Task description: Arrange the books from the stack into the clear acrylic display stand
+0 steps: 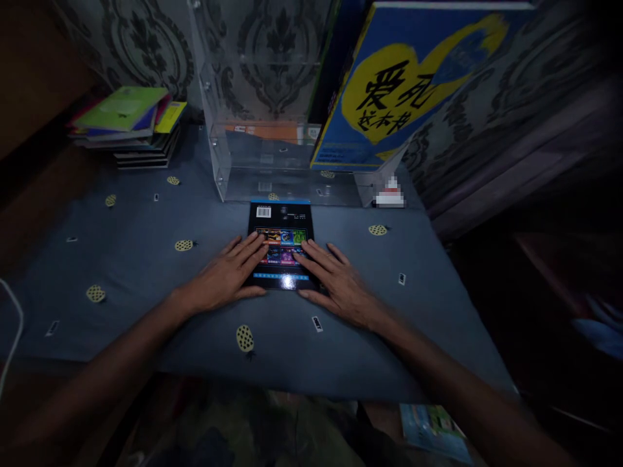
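Note:
A black book (281,220) lies flat on the blue-grey tablecloth, its barcode side up with small coloured pictures on it. My left hand (228,272) rests on its left edge, fingers stretched out across the cover. On the opposite edge lies my right hand (338,279), also flat with its fingers spread. Both thumbs point inward along the near edge of the book. Just behind the book stands a clear acrylic rack (219,149). A large blue and yellow book (341,139) leans upright on the rack's right side.
At the back left is a stack of thin books (121,113), a green one on top. A white cable (17,311) hangs at the left edge. The tablecloth (160,324) has a pineapple print. Below the table's front edge a blue booklet (433,434) shows.

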Tool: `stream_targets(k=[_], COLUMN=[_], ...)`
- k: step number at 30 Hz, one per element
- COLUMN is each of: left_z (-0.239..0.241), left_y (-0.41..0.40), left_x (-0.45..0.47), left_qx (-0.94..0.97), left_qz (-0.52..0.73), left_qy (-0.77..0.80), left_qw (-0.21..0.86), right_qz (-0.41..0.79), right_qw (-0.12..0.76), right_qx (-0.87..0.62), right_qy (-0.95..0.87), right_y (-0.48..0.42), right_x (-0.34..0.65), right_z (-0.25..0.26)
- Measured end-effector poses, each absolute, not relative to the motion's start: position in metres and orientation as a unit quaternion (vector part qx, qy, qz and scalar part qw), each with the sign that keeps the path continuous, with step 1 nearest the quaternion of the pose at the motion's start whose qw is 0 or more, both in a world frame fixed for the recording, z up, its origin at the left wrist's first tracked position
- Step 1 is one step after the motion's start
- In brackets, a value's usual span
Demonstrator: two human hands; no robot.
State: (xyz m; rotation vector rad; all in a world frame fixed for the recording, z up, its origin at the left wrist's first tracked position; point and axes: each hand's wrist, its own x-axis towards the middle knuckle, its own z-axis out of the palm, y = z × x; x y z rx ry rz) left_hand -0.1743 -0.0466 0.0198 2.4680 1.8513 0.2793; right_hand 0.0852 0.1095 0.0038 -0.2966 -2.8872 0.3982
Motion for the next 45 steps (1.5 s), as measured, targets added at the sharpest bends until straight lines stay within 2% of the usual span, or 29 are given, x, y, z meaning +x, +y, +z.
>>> stream_targets(k=[9, 19, 26, 34, 39, 45], left_z=[0.020, 0.024, 0.028, 0.032, 0.036, 0.031], left_y=[-0.057, -0.059, -0.060, -0.060, -0.050, -0.028], left_x=[-0.160, -0.156, -0.157, -0.164, -0.170, -0.186], left_qx=[0.814, 0.817, 0.820, 0.832, 0.830, 0.789], left_qz=[0.006, 0.039, 0.155, 0.136, 0.190, 0.290], left_qy=[0.574, 0.537, 0.533, 0.520, 0.515, 0.542], left_qw=[-0.090, -0.208, -0.138, -0.136, -0.104, -0.014], right_qz=[0.141, 0.144, 0.125, 0.103, 0.179, 0.315], right_qw=[0.118, 0.168, 0.206, 0.243, 0.245, 0.257], right_qx=[-0.095, -0.084, -0.042, -0.037, -0.028, -0.016], right_qy=[-0.978, -0.972, -0.970, -0.964, -0.952, -0.913], right_y=[0.112, 0.113, 0.113, 0.120, 0.128, 0.120], right_x=[0.086, 0.085, 0.087, 0.084, 0.085, 0.092], right_z=[0.003, 0.006, 0.014, 0.010, 0.013, 0.043])
